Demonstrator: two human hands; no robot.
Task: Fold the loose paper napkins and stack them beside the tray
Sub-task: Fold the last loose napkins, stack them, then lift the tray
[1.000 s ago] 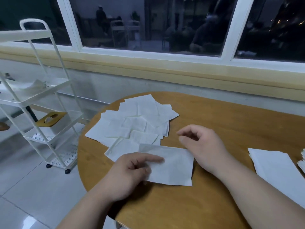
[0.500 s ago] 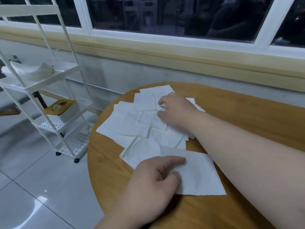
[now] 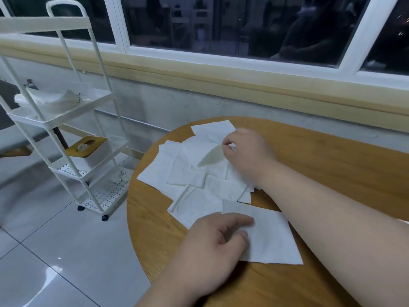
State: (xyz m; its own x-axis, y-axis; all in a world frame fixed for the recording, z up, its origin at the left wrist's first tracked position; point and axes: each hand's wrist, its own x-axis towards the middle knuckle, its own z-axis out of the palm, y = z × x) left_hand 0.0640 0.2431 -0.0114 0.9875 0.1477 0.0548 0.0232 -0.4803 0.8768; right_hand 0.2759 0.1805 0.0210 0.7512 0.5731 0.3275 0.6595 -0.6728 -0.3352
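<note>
Napkins (image 3: 188, 176) lie loose and overlapping at the round table's (image 3: 332, 156) left edge, where the right hand (image 3: 247, 154) pinches one sheet (image 3: 208, 138) by its edge to peel it free, while the left hand (image 3: 212, 244), index finger extended, rests on the folded napkin (image 3: 274, 240) near the front edge, likely to stop it sliding.

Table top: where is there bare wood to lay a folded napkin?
Widest bare wood: far right of the table, between the right forearm and the window-side rim. A strip runs along the near edge, below the folded napkin under the left hand. The far left is crowded with loose napkins, where the right hand pinches one.
</note>
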